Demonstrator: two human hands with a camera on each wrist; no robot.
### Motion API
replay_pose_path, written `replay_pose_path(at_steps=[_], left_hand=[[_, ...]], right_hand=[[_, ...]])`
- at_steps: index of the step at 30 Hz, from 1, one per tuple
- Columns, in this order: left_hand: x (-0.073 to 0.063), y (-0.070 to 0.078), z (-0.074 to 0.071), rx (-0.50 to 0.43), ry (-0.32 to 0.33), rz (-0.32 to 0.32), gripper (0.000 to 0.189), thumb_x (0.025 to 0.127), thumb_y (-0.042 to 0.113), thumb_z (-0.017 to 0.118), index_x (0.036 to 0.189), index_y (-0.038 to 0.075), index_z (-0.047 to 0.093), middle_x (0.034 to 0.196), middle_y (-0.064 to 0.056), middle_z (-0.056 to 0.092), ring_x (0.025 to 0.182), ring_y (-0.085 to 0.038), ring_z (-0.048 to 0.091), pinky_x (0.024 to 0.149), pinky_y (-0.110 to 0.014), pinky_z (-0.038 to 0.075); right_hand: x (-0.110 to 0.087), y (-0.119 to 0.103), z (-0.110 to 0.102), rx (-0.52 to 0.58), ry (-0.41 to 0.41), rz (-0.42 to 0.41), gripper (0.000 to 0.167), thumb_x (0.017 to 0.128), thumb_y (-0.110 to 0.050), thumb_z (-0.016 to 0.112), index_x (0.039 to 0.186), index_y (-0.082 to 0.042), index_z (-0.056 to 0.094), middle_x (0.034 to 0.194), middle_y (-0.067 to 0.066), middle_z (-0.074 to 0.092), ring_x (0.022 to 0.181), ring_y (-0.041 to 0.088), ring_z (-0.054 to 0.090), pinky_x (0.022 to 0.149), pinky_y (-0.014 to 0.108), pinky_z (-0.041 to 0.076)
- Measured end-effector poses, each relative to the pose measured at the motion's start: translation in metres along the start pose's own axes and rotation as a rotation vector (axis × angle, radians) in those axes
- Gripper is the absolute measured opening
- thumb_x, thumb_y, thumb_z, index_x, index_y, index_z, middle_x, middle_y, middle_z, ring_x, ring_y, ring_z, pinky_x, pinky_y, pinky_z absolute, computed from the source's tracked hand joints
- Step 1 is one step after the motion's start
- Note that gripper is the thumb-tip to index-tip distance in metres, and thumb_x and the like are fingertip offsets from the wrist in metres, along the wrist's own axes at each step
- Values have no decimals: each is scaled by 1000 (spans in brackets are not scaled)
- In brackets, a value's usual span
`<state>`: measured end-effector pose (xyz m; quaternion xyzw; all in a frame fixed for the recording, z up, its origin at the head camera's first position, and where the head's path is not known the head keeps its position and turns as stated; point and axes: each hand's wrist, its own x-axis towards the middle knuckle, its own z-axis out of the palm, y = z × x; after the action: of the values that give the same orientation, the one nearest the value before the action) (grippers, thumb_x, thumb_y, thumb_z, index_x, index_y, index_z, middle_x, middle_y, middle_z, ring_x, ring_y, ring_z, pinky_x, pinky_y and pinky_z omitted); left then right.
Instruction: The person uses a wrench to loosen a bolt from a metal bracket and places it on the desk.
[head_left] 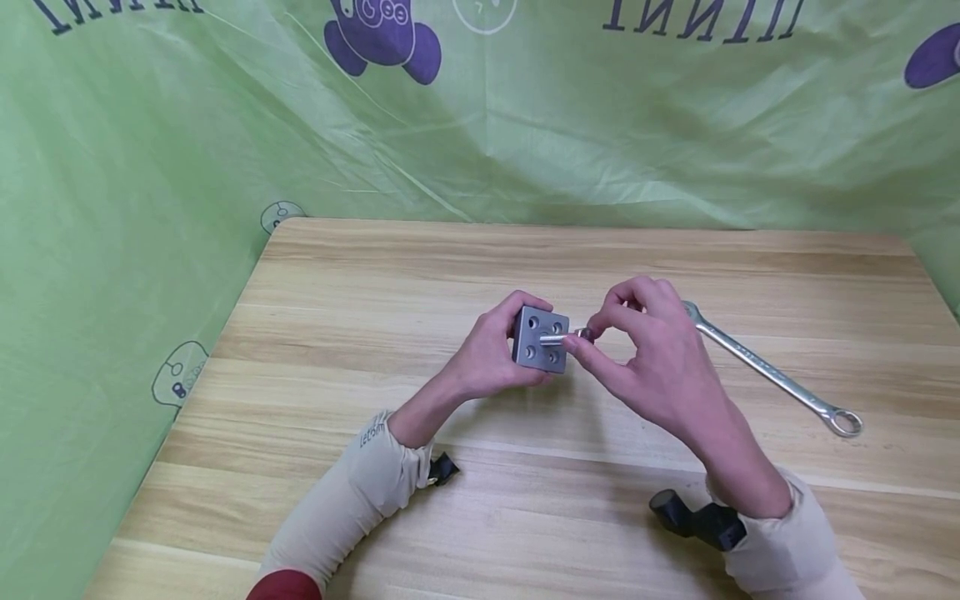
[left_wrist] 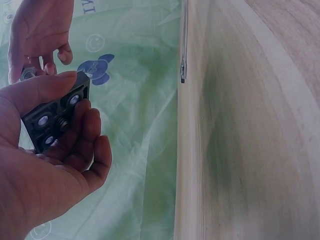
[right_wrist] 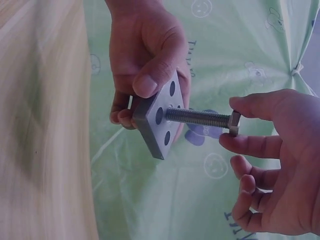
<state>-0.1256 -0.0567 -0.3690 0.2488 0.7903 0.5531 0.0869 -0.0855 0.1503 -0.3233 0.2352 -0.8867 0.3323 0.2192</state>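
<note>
My left hand (head_left: 495, 350) grips a square grey metal plate (head_left: 529, 360) by its edges, thumb on one side and fingers on the other, above the table. The plate has several round holes near its corners. A long hex bolt (right_wrist: 200, 118) sits in the plate's middle, most of its threaded shank standing out on the side toward my right hand (head_left: 660, 358). Thumb and index finger of that hand pinch the hex head, the other fingers loosely curled. From the left wrist view, the bolt's threaded tip (left_wrist: 62, 123) shows at the plate's recessed back face.
A combination wrench (head_left: 772, 379) lies on the wooden table (head_left: 300, 467), right of my right hand. Black wrist mounts (head_left: 697, 521) stick out by both sleeves. A green printed curtain (head_left: 525, 150) hangs behind and to the left of the table.
</note>
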Motion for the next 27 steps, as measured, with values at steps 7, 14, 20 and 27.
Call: replay_pose_path(at_steps=[7, 14, 20, 27], left_hand=[[-1, -1, 0, -8, -4, -6, 72, 64, -6, 84, 128, 0, 52, 113, -20, 69, 84, -14, 62, 77, -22, 49], [-1, -1, 0, -20, -11, -20, 73, 64, -7, 83, 129, -1, 51, 114, -21, 68, 87, -16, 62, 78, -22, 50], [-1, 0, 1, -25, -12, -22, 74, 63, -8, 83, 129, -2, 51, 115, -21, 68, 87, -17, 63, 79, -23, 50], [-1, -1, 1, -24, -13, -13, 73, 64, -6, 84, 129, 1, 51, 114, -20, 68, 87, -17, 64, 79, -22, 51]], right_hand=[[1, -1, -5, 59, -49, -2, 16, 74, -10, 84, 88, -9, 77, 92, 6, 57, 91, 19, 45, 80, 31, 31], [2, 2, -5, 87, -14, -142, 29, 68, 5, 79, 91, -12, 79, 93, 7, 57, 83, 16, 42, 77, 26, 29], [2, 2, -2, 107, 1, -178, 34, 68, 14, 74, 87, -12, 79, 93, 8, 57, 84, 17, 42, 77, 25, 29], [0, -1, -4, 84, -16, -56, 29, 70, -6, 86, 96, -7, 73, 98, 13, 56, 95, 25, 49, 82, 32, 34]])
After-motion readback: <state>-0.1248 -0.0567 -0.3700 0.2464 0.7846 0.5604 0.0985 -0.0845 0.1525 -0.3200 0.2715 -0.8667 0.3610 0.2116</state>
